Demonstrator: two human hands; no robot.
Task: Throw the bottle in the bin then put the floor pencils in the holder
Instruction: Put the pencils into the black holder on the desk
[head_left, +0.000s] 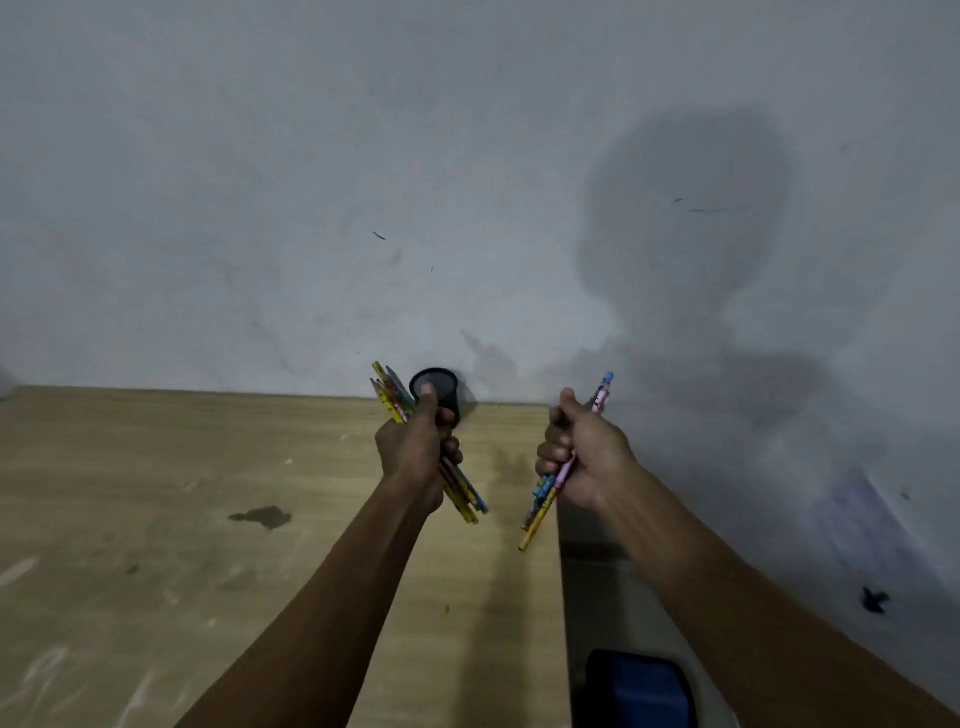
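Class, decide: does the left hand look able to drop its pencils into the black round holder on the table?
Probably yes: the left hand holds its pencil bundle right beside the black round holder, whose open top looks unobstructed.

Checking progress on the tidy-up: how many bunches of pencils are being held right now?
2. One bunch of pencils is in the left hand, in front of the black holder; the other is in the right hand. Single pencils cannot be counted.
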